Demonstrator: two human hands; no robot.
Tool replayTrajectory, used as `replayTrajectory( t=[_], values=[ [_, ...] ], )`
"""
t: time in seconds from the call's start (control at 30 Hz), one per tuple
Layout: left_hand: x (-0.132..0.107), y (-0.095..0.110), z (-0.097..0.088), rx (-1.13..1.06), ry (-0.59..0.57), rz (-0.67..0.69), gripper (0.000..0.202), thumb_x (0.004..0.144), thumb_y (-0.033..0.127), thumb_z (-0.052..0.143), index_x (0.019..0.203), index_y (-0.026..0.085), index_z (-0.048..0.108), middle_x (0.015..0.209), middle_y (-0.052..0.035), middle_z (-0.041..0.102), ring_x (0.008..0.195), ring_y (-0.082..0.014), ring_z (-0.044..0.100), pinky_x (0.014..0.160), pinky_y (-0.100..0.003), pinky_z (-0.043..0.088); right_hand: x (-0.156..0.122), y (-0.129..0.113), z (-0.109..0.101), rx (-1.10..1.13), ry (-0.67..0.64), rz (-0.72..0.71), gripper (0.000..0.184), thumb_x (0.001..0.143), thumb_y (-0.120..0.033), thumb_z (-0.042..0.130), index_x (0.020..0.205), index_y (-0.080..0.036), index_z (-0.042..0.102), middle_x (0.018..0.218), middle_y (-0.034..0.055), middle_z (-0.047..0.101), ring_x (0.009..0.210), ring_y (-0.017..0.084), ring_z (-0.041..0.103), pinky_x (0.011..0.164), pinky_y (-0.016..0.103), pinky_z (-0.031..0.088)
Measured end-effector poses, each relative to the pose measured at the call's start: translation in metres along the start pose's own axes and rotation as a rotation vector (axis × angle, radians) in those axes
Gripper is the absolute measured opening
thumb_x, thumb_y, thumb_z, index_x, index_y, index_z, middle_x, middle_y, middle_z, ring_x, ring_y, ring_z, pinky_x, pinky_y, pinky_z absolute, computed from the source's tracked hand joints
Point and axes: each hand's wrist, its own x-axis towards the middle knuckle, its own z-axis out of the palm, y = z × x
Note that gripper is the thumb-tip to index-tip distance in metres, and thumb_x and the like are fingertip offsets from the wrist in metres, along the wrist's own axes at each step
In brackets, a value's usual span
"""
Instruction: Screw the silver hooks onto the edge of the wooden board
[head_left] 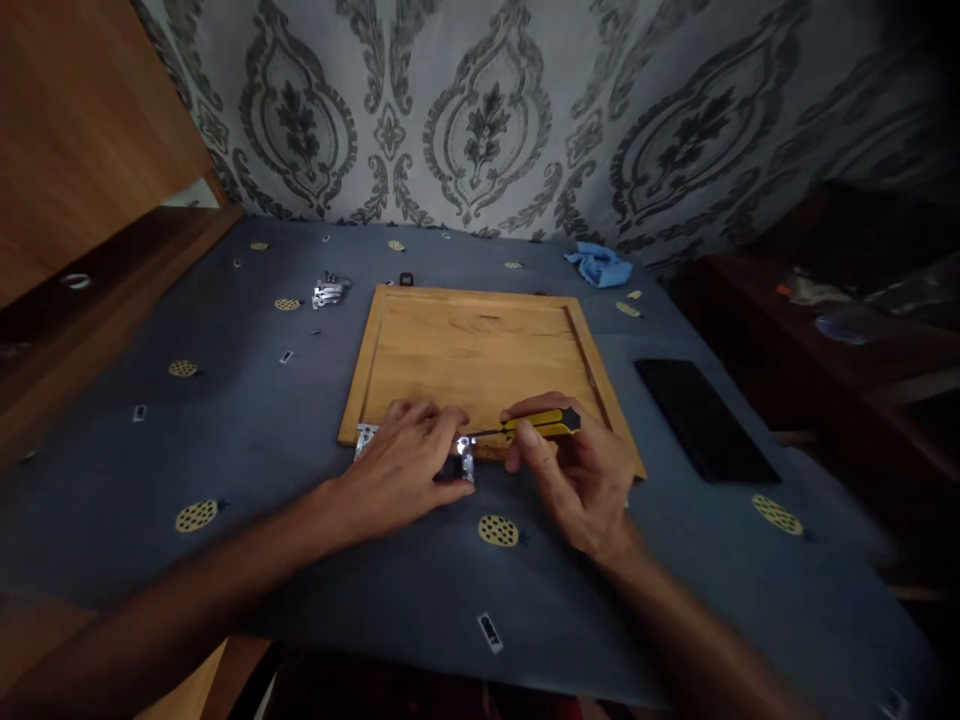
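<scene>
Work sits midway, by the look of it, at the near edge of a wooden panel (487,350), which lies flat in the middle of the worktop (247,430). A shiny hinge (466,458), as it appears to be, is at that edge near the middle, and a second metal piece (365,436) shows at the near left corner. Whether either is fastened cannot be told, so no step can safely be called finished; the middle one seems the part in hand.

The right hand (571,468) is clamped on the yellow and black handle of a screwdriver (547,423), its shaft pointing left so that the tip is at or just over the hinge. The left hand (409,450) lies over the near edge with fingers and thumb on either side of the hinge — I cannot tell whether they grip it or only steady it. At the far left, well apart from the panel, sits a small heap of metal parts (328,291); these look unused so far.

Counted: one panel, one screwdriver, two metal pieces at the near edge, one heap whose parts overlap too much to number. Around them — one blue cloth (600,266) at the far right, one flat black slab (705,420) to the right, and one small black square (406,280) just beyond the panel's far edge.
</scene>
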Motion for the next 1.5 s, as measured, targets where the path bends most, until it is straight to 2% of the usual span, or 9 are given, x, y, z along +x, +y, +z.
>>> replayTrajectory(
  t=[0.13, 0.27, 0.53, 0.7, 0.83, 1.0, 1.13, 1.33, 1.5],
  values=[
    [0.002, 0.001, -0.003, -0.004, -0.055, -0.014, 0.044, 0.086, 0.035, 0.072, 0.118, 0.017, 0.048, 0.113, -0.0102, 0.066, 0.114, -0.0303, 0.057, 0.095, -0.048, 0.046, 0.002, 0.000, -0.001, 0.024, -0.002, 0.058, 0.010, 0.095, -0.023, 0.055, 0.093, -0.020, 0.065, 0.073, -0.0002, 0.065, 0.059, 0.013, 0.062, 0.057, 0.028, 0.049],
    [0.002, 0.001, -0.005, -0.022, -0.070, -0.016, 0.043, 0.086, 0.035, 0.072, 0.117, 0.017, 0.048, 0.113, -0.0097, 0.066, 0.112, -0.0297, 0.057, 0.094, -0.047, 0.046, 0.005, 0.001, 0.001, 0.002, 0.038, 0.113, 0.016, 0.095, -0.028, 0.056, 0.086, -0.020, 0.067, 0.074, 0.0010, 0.067, 0.059, 0.014, 0.062, 0.056, 0.029, 0.047],
    [-0.001, 0.001, 0.000, 0.000, 0.008, 0.002, 0.045, 0.083, 0.034, 0.073, 0.116, 0.017, 0.048, 0.116, -0.0108, 0.065, 0.116, -0.0302, 0.057, 0.098, -0.046, 0.043, 0.002, 0.008, 0.008, 0.013, 0.063, 0.117, 0.025, 0.096, -0.039, 0.054, 0.089, -0.019, 0.067, 0.059, -0.0023, 0.059, 0.051, 0.013, 0.057, 0.053, 0.029, 0.046],
    [0.000, -0.001, 0.002, -0.017, 0.039, -0.005, 0.050, 0.079, 0.033, 0.078, 0.116, 0.018, 0.048, 0.115, -0.0117, 0.065, 0.116, -0.0318, 0.057, 0.097, -0.045, 0.043, 0.005, 0.008, 0.012, 0.021, 0.089, 0.105, 0.037, 0.095, -0.051, 0.051, 0.081, -0.019, 0.063, 0.056, -0.0025, 0.058, 0.047, 0.012, 0.054, 0.050, 0.026, 0.044],
    [-0.001, -0.004, 0.006, -0.005, 0.064, 0.028, 0.046, 0.080, 0.033, 0.076, 0.113, 0.019, 0.048, 0.111, -0.0103, 0.066, 0.113, -0.0317, 0.058, 0.096, -0.045, 0.043, 0.005, 0.015, 0.013, 0.020, 0.066, 0.114, 0.044, 0.095, -0.058, 0.047, 0.084, -0.019, 0.064, 0.055, -0.0011, 0.061, 0.048, 0.014, 0.056, 0.050, 0.027, 0.044],
    [-0.001, -0.007, 0.010, 0.010, 0.096, 0.046, 0.047, 0.081, 0.036, 0.074, 0.115, 0.020, 0.047, 0.112, -0.0097, 0.064, 0.115, -0.0305, 0.058, 0.098, -0.045, 0.043, 0.002, 0.022, 0.016, 0.015, 0.007, 0.114, 0.056, 0.095, -0.065, 0.039, 0.076, -0.020, 0.066, 0.054, 0.0022, 0.062, 0.056, 0.017, 0.061, 0.053, 0.029, 0.046],
    [-0.001, -0.009, 0.011, 0.033, 0.098, 0.048, 0.047, 0.081, 0.039, 0.074, 0.115, 0.019, 0.048, 0.113, -0.0102, 0.063, 0.110, -0.0298, 0.060, 0.095, -0.044, 0.045, 0.001, 0.019, 0.016, 0.012, -0.022, 0.098, 0.056, 0.095, -0.063, 0.042, 0.067, -0.020, 0.063, 0.053, 0.0020, 0.062, 0.052, 0.015, 0.057, 0.054, 0.029, 0.045],
    [-0.001, -0.009, 0.011, 0.028, 0.095, 0.054, 0.048, 0.081, 0.037, 0.074, 0.117, 0.019, 0.048, 0.114, -0.0104, 0.063, 0.112, -0.0293, 0.059, 0.098, -0.044, 0.044, 0.003, 0.017, 0.014, 0.014, -0.025, 0.085, 0.056, 0.097, -0.063, 0.038, 0.079, -0.018, 0.066, 0.048, -0.0005, 0.060, 0.048, 0.015, 0.057, 0.055, 0.029, 0.046],
    [-0.001, -0.005, 0.008, 0.024, 0.084, 0.033, 0.049, 0.080, 0.035, 0.076, 0.116, 0.018, 0.048, 0.116, -0.0114, 0.064, 0.115, -0.0306, 0.058, 0.097, -0.045, 0.045, 0.002, 0.015, 0.013, -0.012, -0.044, 0.048, 0.057, 0.098, -0.062, 0.037, 0.071, -0.019, 0.063, 0.048, -0.0012, 0.058, 0.045, 0.013, 0.053, 0.052, 0.028, 0.043]
  ],
)
